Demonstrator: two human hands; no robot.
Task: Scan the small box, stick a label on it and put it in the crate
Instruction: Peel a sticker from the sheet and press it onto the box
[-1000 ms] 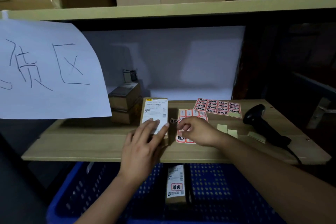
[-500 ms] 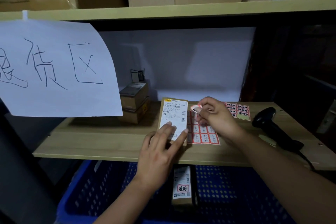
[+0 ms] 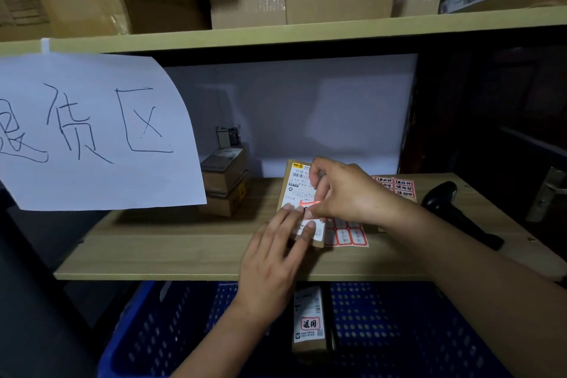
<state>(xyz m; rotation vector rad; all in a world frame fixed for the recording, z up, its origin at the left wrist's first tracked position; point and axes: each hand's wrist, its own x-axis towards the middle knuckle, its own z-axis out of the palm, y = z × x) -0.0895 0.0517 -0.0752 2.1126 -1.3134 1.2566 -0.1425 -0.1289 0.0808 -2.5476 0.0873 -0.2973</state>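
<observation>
Small box [image 3: 296,190] lies flat on the wooden shelf [image 3: 171,242], its white shipping label facing up; every place below is given from this box.

Above and to its left hangs a big white paper sign [image 3: 92,132] with handwritten characters, taped to the upper shelf's edge. Below it, under the wooden shelf, sits the blue crate [image 3: 171,328] with perforated walls, and inside the crate lies another parcel [image 3: 310,321] that carries a red-framed sticker. To the left of the box, near it, stands a stack of brown cartons [image 3: 225,182]. To its right, well apart, lies the black barcode scanner [image 3: 451,208] on its side. Just beside the box's right edge, touching or nearly so, lies a sheet of red-bordered stickers [image 3: 348,235], and a second sheet [image 3: 395,187] lies farther right, partly behind the right wrist.

The left hand [image 3: 273,267] rests on the box's near end, fingers spread flat, pinning it down. The right hand [image 3: 346,190] hovers over the box's middle with thumb and forefinger pinched on a small red-edged label [image 3: 308,203], which is at the box's white face; whether it already touches is unclear.
</observation>
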